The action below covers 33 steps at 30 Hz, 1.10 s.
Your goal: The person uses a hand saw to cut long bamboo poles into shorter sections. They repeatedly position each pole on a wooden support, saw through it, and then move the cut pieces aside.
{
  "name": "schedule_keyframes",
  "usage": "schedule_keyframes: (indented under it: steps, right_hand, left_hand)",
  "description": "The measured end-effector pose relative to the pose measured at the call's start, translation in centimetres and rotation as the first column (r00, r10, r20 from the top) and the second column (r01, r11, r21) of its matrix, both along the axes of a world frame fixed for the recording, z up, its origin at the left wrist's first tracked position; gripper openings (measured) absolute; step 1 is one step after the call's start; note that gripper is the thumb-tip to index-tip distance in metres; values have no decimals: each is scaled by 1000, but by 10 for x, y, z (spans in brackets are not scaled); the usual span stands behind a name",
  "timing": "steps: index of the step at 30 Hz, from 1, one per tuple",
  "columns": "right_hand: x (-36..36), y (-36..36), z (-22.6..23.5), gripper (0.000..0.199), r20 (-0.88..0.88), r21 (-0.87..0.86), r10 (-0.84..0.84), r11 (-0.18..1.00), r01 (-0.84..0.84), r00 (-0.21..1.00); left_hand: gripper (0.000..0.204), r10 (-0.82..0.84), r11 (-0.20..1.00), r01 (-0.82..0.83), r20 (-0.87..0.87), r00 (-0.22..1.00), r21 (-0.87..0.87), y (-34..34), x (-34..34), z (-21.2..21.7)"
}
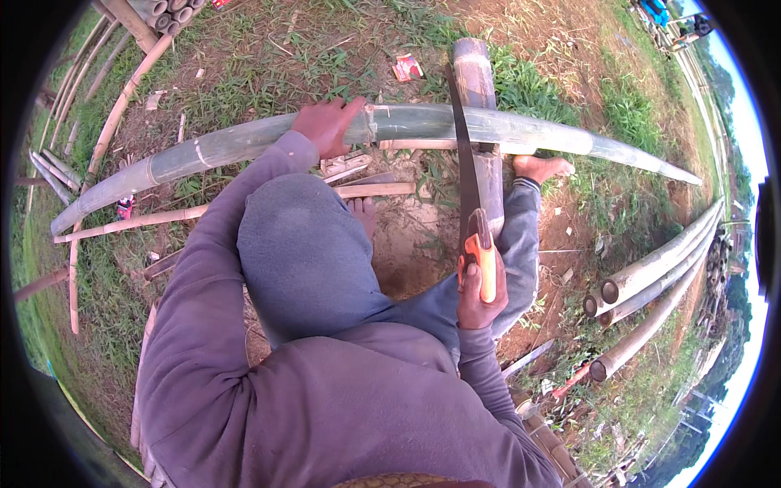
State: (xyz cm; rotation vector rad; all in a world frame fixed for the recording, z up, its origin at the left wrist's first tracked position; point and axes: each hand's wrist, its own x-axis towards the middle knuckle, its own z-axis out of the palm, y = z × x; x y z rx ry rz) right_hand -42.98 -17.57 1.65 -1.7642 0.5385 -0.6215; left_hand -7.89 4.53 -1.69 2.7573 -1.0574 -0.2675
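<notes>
Green bamboo (411, 122), gripped in the fingers of the left hand (328, 128), lay across a brownish log (475, 69). The right hand (482, 304) closed its fingers around an orange-handled saw (469, 175).

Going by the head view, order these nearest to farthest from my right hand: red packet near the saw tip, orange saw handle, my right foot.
From your right hand:
1. Orange saw handle: held in it.
2. Right foot: ahead and rightward, this side of the green bamboo pole.
3. Red packet: ahead and leftward, beyond the pole.
</notes>
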Motion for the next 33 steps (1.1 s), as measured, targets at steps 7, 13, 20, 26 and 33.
schedule_keyframes:
  steps: [7, 13, 20, 26, 33]
  right_hand:
    - [14, -9, -20, 53, 60, -111, -32, 993, 38, 998]
    - [70, -23, 0, 50, 53, -3, -15, 1000, 16, 998]
    - [76, -31, 0, 54, 95, 75, -23, 997, 16, 995]
    - [81, -28, 6, 54, 56, 122, -38, 992, 31, 998]
    - [84, -18, 11, 53, 111, 127, -39, 992, 25, 993]
  left_hand:
    - [106, -67, 997, 64, -93, 993, -38, -13, 50, 2]
    - [111, -97, 994, 108, -250, 963, 31, -28, 100, 6]
    - [106, -128, 992, 128, -24, 991, 1, -33, 93, 4]
    - [110, -53, 989, 64, -87, 995, 136, -54, 83, 13]
    - [98, 19, 980, 8, -131, 991, 197, -69, 97, 18]
